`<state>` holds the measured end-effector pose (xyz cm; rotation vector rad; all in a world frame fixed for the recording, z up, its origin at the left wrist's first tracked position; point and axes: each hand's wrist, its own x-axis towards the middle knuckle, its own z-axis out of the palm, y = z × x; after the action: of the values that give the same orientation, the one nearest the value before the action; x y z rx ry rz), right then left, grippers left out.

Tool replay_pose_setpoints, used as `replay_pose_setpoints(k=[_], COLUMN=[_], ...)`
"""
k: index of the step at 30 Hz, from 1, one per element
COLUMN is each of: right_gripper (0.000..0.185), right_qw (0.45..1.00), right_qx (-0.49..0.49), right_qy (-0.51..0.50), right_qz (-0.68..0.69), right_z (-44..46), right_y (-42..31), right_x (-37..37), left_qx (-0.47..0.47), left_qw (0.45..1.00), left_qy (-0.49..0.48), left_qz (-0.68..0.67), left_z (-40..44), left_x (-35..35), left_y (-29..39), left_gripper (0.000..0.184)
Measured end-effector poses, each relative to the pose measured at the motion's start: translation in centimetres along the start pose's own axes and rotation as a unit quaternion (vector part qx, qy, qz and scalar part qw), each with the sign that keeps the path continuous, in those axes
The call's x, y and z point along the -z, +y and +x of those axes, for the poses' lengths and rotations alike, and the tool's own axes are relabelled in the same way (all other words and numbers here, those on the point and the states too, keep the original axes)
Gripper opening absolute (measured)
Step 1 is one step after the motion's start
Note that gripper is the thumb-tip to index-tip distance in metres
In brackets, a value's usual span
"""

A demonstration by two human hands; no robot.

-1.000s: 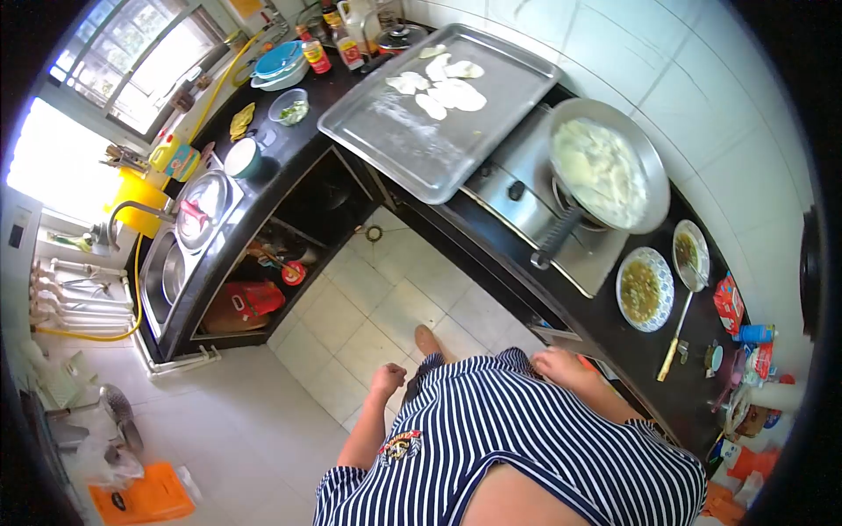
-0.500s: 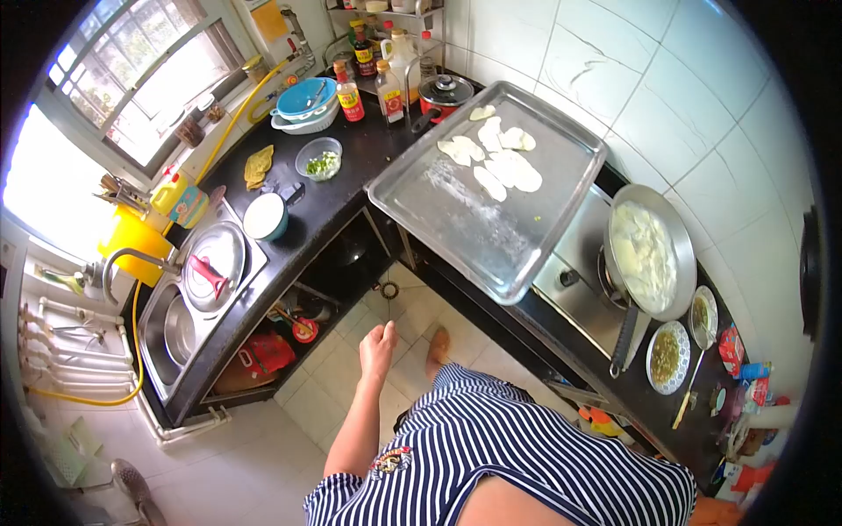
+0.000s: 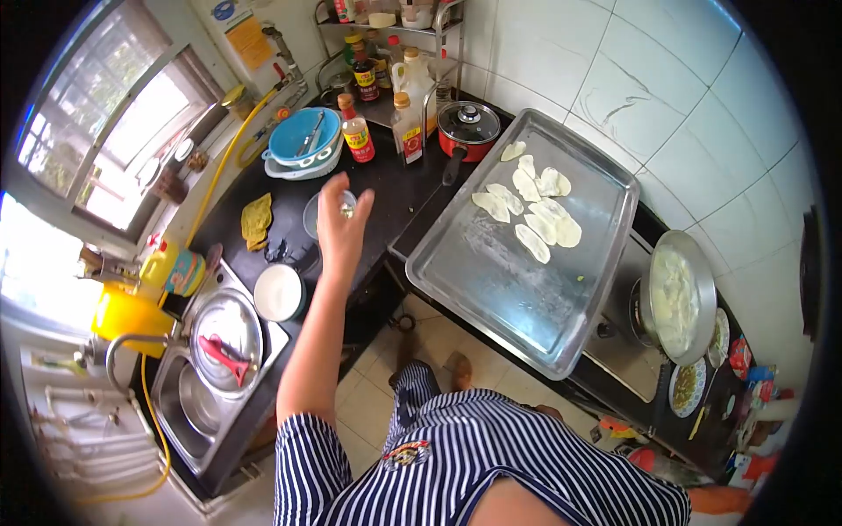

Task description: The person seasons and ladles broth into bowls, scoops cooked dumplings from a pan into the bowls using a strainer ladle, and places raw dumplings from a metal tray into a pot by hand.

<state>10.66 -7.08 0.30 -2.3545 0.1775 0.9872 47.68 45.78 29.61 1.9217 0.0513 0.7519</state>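
My left hand (image 3: 342, 215) is stretched over the small clear bowl (image 3: 312, 216) on the dark counter and hides much of it. Its thumb and fingers are apart, and I see nothing held between them. In the earlier view, this bowl shows chopped green onion inside. A white-and-teal bowl (image 3: 278, 293) stands nearer to me, beside the sink. Of my right arm (image 3: 719, 500), only a bit of skin past the striped sleeve shows at the lower right; the fingers cannot be made out. A metal tray (image 3: 491, 280) with several flat dough pieces (image 3: 544, 223) lies to the right.
A frying pan (image 3: 702, 302) with pale food sits on the stove, beside a patterned bowl (image 3: 687, 387) of greenish mixture. Sauce bottles (image 3: 357, 131), a red pot (image 3: 465, 136) and a blue basin (image 3: 303, 136) line the back. A lid (image 3: 230, 329) covers part of the sink.
My left hand has moved from above the floor up and forward to the clear bowl, its closed fingers now spread. The camera has shifted, so the counter things appear lower.
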Motion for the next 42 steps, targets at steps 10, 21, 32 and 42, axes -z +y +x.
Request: replay_pose_setpoints(k=[10, 21, 32, 42], right_gripper=[0.023, 0.023, 0.027, 0.024], right_qw=[0.964, 0.917, 0.918, 0.843], right_qx=[-0.222, -0.336, -0.347, 0.158], right_qy=[0.039, 0.076, 0.078, 0.475], right_qz=[0.143, 0.201, 0.177, 0.196], right_z=[-2.7, -5.5, -9.3, -7.7], right_y=[-15.6, -25.7, -31.4, -50.4], right_x=[-2.0, -2.0, 0.1, 20.6], left_qx=[-0.094, 0.037, 0.0, -0.004], left_qw=[0.992, 0.999, 0.989, 0.93], left_qy=[0.076, -0.011, 0.144, -0.281], left_qz=[0.036, 0.012, 0.021, -0.236], left_z=[33.2, 47.6, 41.5, 12.7], left_x=[-12.8, -21.8, -17.4, -7.1], left_y=[-2.6, -7.2, -4.1, 7.8], left_gripper=[0.078, 0.09, 0.079, 0.064])
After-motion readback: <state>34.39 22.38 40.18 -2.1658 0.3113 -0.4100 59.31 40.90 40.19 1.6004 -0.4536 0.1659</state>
